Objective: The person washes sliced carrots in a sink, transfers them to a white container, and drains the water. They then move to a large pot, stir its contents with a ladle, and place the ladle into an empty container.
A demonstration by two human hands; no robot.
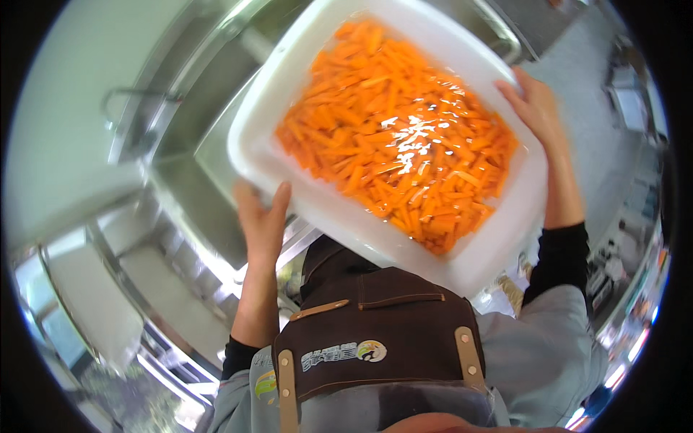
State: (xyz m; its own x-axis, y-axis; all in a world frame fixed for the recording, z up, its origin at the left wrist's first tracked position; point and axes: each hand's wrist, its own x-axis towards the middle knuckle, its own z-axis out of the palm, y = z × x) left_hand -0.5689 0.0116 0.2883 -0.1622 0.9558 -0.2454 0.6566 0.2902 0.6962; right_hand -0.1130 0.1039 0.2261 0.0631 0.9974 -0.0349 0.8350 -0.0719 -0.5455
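Between both hands a large white plastic tub (pixel 495 251) is held up in front of my apron, turned at an angle. Many cut carrot sticks (pixel 346 130) fill it, lying in clear water that reflects the light. My left hand (pixel 262 211) grips the tub's near left corner, thumb against the rim and fingers hidden under the edge. On the far right side, my right hand (pixel 533 105) holds the rim, its thumb over the top and its other fingers mostly out of sight.
Behind and left of the tub are stainless steel sink basins (pixel 200 211). A thin curved metal faucet (pixel 138 92) juts out near the pale wall (pixel 59 135). Grey floor (pixel 582 130) shows at right. Part of another person's trouser leg (pixel 510 295) appears below the tub.
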